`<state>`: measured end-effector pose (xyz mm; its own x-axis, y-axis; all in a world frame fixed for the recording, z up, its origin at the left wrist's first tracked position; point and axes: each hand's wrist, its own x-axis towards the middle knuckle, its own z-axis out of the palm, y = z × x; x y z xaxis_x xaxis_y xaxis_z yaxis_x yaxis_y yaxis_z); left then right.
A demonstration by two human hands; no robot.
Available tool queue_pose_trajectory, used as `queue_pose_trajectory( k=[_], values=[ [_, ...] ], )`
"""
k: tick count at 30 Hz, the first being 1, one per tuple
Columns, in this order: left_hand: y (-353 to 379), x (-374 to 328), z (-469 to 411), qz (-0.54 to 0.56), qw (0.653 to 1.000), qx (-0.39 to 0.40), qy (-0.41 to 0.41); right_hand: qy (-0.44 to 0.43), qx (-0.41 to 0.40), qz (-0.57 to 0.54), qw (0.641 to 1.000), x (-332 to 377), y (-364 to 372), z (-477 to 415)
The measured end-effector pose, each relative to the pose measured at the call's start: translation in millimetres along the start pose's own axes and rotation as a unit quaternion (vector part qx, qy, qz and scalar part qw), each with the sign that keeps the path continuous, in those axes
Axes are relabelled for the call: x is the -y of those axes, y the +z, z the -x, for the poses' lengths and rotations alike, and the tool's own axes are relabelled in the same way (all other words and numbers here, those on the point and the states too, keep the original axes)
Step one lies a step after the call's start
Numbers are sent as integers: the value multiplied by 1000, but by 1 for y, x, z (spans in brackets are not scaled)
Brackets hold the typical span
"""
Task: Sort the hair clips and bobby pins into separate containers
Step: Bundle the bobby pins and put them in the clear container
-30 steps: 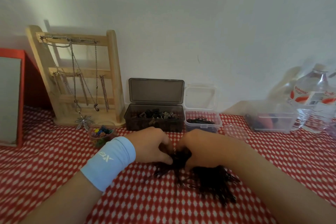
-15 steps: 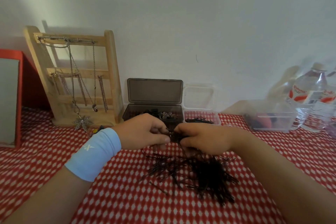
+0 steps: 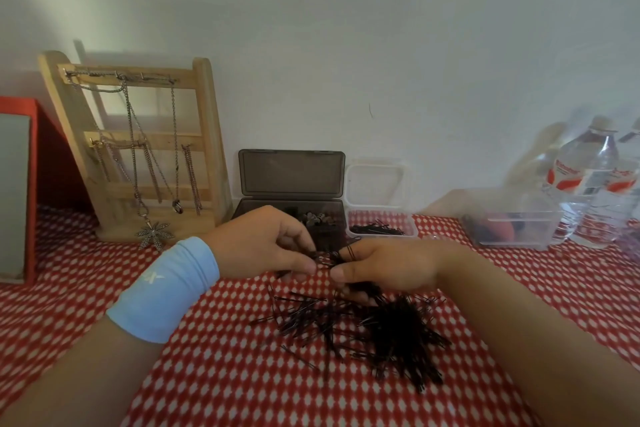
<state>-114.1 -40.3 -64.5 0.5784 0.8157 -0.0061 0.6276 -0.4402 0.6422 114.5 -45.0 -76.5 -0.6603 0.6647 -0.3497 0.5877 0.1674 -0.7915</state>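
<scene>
Nearest me, low in the middle of the frame, a loose pile of black pins lies spread on the red-and-white cloth, thickest toward the right and thinning into stray pins on the left. My two forearms come in from the bottom corners, the left one wearing a light blue wristband.

Just above the pile, at the centre, my left hand and right hand meet fingertip to fingertip. Both have their fingers curled, and thumb and fingers of each pinch the same small clump of tangled pins, held just clear of the cloth. I cannot tell whether a clip is mixed into it.

Behind my hands, against the wall, a dark box stands with its lid up and clips inside. Touching its right side is a clear box, also open, with a few pins in it.

Farther left stands a wooden rack hung with chains, and a red case sits at the left edge. At the far right are a clear tub and water bottles.
</scene>
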Motion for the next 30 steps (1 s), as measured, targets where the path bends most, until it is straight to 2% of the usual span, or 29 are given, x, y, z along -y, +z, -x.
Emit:
queue_pose_trajectory(
  k=[5,8,11,13,16,20,22,25,30],
  values=[
    [-7,13,5,-29,995,88,-42,-13,12,26,999,-2,-13,8],
    [2,14,3,-84,986,134,-45,-34,12,-52,998,-5,-11,6],
    [7,8,0,-105,985,133,-33,-44,27,-170,984,-9,-5,-1],
    [4,6,0,-93,990,102,-20,-51,34,-254,965,-9,-2,-5],
    [-2,5,-1,-63,998,8,-12,-30,47,-348,936,-9,0,-9],
    [7,-2,-4,112,987,-114,7,-70,33,-438,895,-12,-2,-12],
    [15,-2,-6,136,981,-136,30,-76,14,-432,898,-12,-1,-12],
    [23,-7,-7,100,980,-160,57,-76,11,-401,913,-11,1,-13],
    [29,-18,-9,215,936,-275,37,-84,52,-369,924,-8,4,-11]
  ],
)
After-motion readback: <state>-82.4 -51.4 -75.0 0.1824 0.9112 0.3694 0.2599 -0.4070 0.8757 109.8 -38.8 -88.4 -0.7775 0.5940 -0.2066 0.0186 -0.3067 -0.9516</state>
